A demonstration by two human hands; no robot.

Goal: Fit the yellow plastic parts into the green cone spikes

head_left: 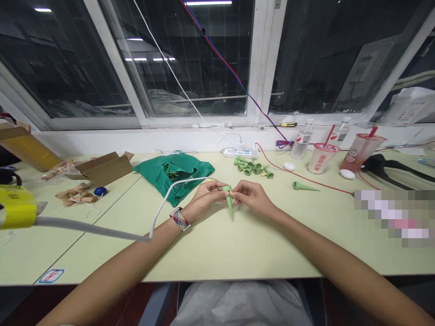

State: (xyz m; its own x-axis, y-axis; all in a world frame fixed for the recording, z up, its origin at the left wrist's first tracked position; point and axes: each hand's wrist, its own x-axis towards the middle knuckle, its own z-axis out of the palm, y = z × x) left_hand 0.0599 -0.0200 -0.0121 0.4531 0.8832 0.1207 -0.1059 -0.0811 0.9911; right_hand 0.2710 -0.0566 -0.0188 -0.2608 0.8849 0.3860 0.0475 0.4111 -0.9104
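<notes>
Between my two hands hangs a green plastic cone-shaped spike [230,208], its wide end up and its tip pointing down. My left hand [206,198], with a woven watch band at the wrist, is closed on the spike near its rim. Closed in a pinch at the spike's side, my right hand [254,197] holds a small yellowish piece [231,193], mostly hidden by the fingers. Beyond the hands lies a heap of similar green spikes [253,168], some with yellowish bits. One single green spike [304,186] rests on its side to the right.
A torn green plastic bag [180,170] lies at the back left, near a cardboard box [103,172] and a blue ball [100,191]. A grey-white cable [98,230] crosses over my left forearm. Drink cups [321,158], a bottle [301,140] and a power strip [238,153] stand behind.
</notes>
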